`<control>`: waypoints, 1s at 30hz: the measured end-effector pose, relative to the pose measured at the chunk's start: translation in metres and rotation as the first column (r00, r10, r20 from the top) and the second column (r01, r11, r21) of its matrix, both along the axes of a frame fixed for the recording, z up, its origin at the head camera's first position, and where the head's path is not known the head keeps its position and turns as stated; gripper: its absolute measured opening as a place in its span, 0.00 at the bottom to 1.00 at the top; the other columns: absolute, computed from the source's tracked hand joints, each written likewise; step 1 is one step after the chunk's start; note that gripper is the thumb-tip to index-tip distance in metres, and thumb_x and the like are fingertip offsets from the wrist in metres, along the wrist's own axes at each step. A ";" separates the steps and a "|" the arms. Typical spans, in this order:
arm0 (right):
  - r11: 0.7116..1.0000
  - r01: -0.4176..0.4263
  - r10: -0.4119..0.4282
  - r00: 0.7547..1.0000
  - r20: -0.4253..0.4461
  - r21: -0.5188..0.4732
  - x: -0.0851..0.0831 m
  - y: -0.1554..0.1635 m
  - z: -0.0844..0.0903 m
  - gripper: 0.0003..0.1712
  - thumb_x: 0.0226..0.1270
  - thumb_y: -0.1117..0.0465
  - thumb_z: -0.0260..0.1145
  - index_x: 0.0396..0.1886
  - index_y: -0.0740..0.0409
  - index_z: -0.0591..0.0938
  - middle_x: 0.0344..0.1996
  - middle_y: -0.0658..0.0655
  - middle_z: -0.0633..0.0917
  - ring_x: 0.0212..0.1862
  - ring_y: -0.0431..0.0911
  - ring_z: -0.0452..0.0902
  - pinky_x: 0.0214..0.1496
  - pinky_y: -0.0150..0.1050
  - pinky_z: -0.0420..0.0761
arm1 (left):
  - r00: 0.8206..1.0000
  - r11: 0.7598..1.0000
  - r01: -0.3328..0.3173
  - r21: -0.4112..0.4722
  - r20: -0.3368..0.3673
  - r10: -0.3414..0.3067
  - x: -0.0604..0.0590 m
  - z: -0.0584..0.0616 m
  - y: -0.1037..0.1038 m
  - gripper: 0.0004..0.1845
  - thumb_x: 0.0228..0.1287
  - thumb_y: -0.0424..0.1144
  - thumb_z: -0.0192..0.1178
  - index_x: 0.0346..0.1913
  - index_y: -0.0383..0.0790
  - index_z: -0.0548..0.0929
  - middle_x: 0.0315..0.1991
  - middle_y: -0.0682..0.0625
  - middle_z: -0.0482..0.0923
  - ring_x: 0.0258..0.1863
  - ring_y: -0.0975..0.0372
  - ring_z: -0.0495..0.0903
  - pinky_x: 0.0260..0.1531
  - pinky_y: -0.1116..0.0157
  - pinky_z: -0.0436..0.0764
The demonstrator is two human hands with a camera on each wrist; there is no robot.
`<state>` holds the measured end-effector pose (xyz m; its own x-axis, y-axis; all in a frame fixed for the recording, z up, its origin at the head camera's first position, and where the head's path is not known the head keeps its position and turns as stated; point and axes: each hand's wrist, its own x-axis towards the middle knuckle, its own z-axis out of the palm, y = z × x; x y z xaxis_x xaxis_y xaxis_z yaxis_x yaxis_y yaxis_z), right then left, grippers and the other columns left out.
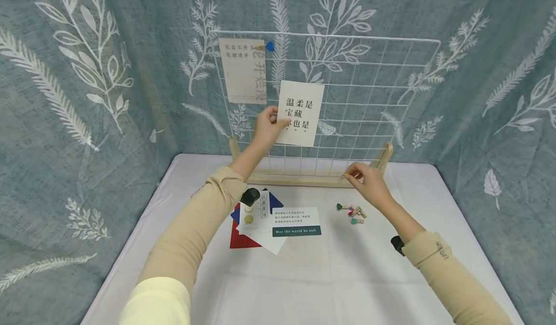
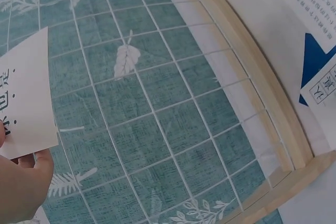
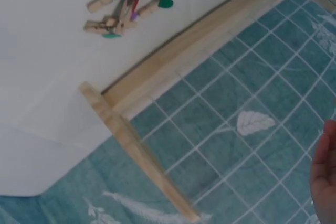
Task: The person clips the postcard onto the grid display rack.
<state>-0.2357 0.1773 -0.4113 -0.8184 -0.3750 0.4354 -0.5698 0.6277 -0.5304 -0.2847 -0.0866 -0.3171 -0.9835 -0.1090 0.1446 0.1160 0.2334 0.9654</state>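
While the left hand pinches a card reading "温柔是", the right hand pinches a clip.

card text partly behind fingers

Lighting: bright, even and diffuse, with faint shadows only. Head view sharp, no glare. Both wrist views soft, grid wire bowing toward edges.

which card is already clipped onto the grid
The beige card at the grid's top left, held by a blue clip. The white card is only held against it by the left hand; the others lie on the table.
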 end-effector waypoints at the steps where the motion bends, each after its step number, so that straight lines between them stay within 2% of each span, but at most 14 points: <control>1: 1.000 0.000 0.000 1.000 -0.007 0.002 -0.002 0.000 0.003 0.04 0.62 0.69 0.64 0.35 0.67 0.79 0.31 0.63 0.85 0.33 0.53 0.81 0.39 0.47 0.82 | 1.000 1.000 -0.002 0.000 -0.002 0.002 -0.001 0.001 0.000 0.16 0.63 0.30 0.59 0.52 0.29 0.73 0.46 0.34 0.81 0.39 0.53 0.82 0.38 0.67 0.83; 5: 1.000 -0.013 0.013 0.999 -0.043 0.000 -0.009 -0.004 0.012 0.05 0.62 0.68 0.64 0.36 0.67 0.78 0.32 0.64 0.85 0.33 0.54 0.82 0.39 0.48 0.83 | 1.000 1.000 -0.003 0.009 -0.023 0.003 -0.003 0.006 -0.004 0.16 0.63 0.30 0.58 0.52 0.28 0.73 0.46 0.33 0.81 0.37 0.56 0.81 0.39 0.67 0.83; 7: 0.999 -0.030 0.031 0.998 -0.057 0.010 -0.013 -0.007 0.016 0.06 0.62 0.68 0.64 0.37 0.67 0.78 0.31 0.64 0.85 0.34 0.54 0.82 0.39 0.47 0.83 | 0.999 1.000 -0.006 0.013 -0.033 0.007 -0.004 0.010 -0.006 0.15 0.63 0.29 0.58 0.52 0.27 0.73 0.46 0.32 0.80 0.38 0.55 0.82 0.40 0.66 0.83; 14: 0.976 -0.079 0.096 0.993 -0.074 0.202 -0.023 -0.010 0.027 0.07 0.63 0.70 0.63 0.40 0.68 0.78 0.34 0.63 0.85 0.37 0.53 0.83 0.41 0.44 0.83 | 1.000 1.000 -0.006 -0.003 -0.008 0.006 -0.008 0.025 -0.005 0.16 0.64 0.30 0.58 0.54 0.29 0.72 0.48 0.34 0.80 0.46 0.50 0.82 0.46 0.63 0.83; 16: 0.972 -0.080 0.099 0.992 -0.074 0.222 -0.026 -0.009 0.034 0.08 0.63 0.70 0.62 0.41 0.68 0.78 0.35 0.64 0.85 0.38 0.54 0.82 0.41 0.44 0.83 | 1.000 1.000 0.000 0.002 -0.008 0.000 -0.010 0.030 -0.002 0.16 0.64 0.31 0.58 0.54 0.30 0.73 0.49 0.34 0.80 0.47 0.49 0.82 0.46 0.63 0.82; 24: 0.982 -0.054 0.078 0.989 -0.129 0.180 -0.039 -0.003 0.060 0.15 0.63 0.69 0.62 0.49 0.71 0.80 0.39 0.68 0.85 0.39 0.57 0.83 0.41 0.48 0.83 | 1.000 0.999 0.018 0.032 -0.023 -0.017 -0.018 0.040 0.008 0.14 0.64 0.30 0.57 0.51 0.30 0.73 0.48 0.34 0.81 0.46 0.49 0.82 0.44 0.63 0.83; 30: 0.992 -0.027 0.048 0.985 -0.167 0.126 -0.046 0.000 0.077 0.15 0.62 0.70 0.63 0.48 0.72 0.80 0.40 0.69 0.85 0.39 0.59 0.84 0.42 0.49 0.83 | 0.999 1.000 0.004 0.028 -0.032 -0.004 -0.020 0.045 0.014 0.15 0.64 0.30 0.58 0.53 0.30 0.73 0.48 0.35 0.81 0.46 0.50 0.82 0.44 0.62 0.83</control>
<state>-0.2817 0.1777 -0.3341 -0.7212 -0.4630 0.5153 -0.6690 0.6586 -0.3445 -0.3048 -0.0730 -0.2718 -0.9789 -0.1095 0.1727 0.1476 0.2058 0.9674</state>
